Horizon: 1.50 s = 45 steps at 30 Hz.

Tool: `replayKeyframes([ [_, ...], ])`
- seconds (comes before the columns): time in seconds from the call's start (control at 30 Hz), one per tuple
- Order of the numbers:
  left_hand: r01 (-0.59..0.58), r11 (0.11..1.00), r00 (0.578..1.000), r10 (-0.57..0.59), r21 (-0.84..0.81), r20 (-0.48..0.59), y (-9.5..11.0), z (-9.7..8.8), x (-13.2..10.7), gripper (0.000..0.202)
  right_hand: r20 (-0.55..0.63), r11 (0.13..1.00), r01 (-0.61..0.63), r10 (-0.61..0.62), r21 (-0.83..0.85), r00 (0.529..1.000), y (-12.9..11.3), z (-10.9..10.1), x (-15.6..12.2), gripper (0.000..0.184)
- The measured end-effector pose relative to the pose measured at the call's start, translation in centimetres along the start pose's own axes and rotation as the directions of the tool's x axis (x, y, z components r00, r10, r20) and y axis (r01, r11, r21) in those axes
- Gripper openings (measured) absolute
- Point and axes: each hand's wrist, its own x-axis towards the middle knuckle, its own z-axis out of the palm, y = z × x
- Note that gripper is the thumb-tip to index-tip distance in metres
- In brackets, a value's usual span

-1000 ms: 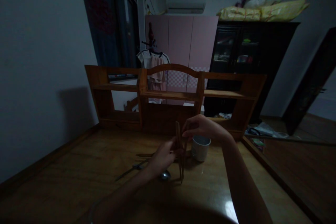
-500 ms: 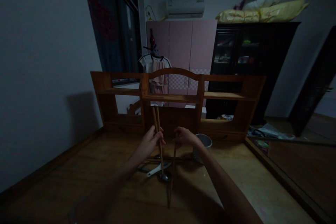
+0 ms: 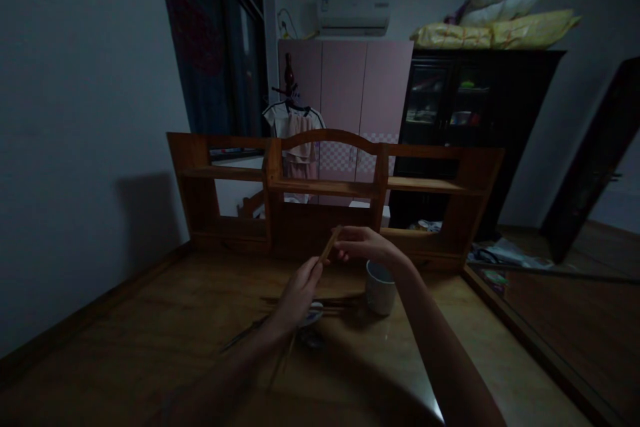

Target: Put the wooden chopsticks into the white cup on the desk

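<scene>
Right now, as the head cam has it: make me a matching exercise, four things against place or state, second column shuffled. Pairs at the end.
Things
1. Left hand
2. Right hand
3. Cup
4. Shelf

Place or state
A. Pale, standing upright
B. Wooden, along the far side of the table
C. Gripping the chopsticks below the other hand
D. At the upper end of the chopsticks

Pairs: 1-C, 2-D, 3-A, 4-B

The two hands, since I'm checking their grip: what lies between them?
Upper ends of chopsticks, slanting from the left hand up to the right hand, as the head view shows.
</scene>
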Motion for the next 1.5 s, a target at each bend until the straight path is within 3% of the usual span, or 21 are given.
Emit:
replayKeyframes([
  [0.07, 0.023, 0.998, 0.999, -0.021, -0.062, 0.036, 0.0, 1.2, -0.4, 0.037, 0.023, 0.996, 0.046, -0.048, 0.079, 0.999, -1.4, -0.1, -0.9, 0.051],
  [0.13, 0.030, 0.989, 0.997, -0.018, -0.142, 0.080, 0.1, 2.5, -0.9, 0.037, -0.004, 0.997, 0.056, -0.056, 0.050, 0.998, -2.7, -0.1, -1.8, 0.043],
  [0.27, 0.017, 0.965, 0.976, 0.041, -0.263, 0.212, 0.3, 4.5, -1.7, 0.039, -0.012, 0.990, 0.053, -0.055, -0.132, 0.998, -5.2, -0.2, -3.8, 0.031],
  [0.43, -0.104, 0.972, 0.941, 0.165, -0.210, 0.297, -0.7, 5.2, -2.1, 0.036, 0.051, 0.931, 0.110, -0.099, -0.347, 0.994, -7.3, -0.2, -6.0, 0.026],
  [0.6, -0.199, 0.966, 0.935, 0.237, -0.165, 0.263, -2.6, 5.9, -2.1, 0.033, 0.038, 0.873, 0.051, -0.037, -0.486, 0.999, -7.1, 0.2, -6.3, 0.021],
  [0.8, -0.127, 0.977, 0.964, 0.163, -0.173, 0.210, -3.4, 6.4, -2.6, 0.032, 0.062, 0.887, 0.030, -0.001, -0.460, 0.998, -6.5, 0.1, -5.7, 0.020],
  [1.03, -0.011, 0.992, 0.972, 0.040, -0.125, 0.230, -4.5, 7.2, -3.9, 0.031, 0.095, 0.866, 0.022, 0.029, -0.500, 0.995, -6.7, 0.1, -5.8, 0.020],
  [1.23, -0.054, 0.996, 0.965, 0.071, -0.075, 0.253, -5.5, 7.3, -4.1, 0.028, 0.104, 0.853, 0.038, 0.019, -0.520, 0.994, -6.8, 0.2, -6.1, 0.020],
  [1.5, 0.011, 0.998, 0.957, 0.006, -0.059, 0.292, -4.5, 7.2, -4.2, 0.025, 0.072, 0.829, 0.023, 0.021, -0.559, 0.997, -7.1, 0.5, -6.2, 0.016],
])
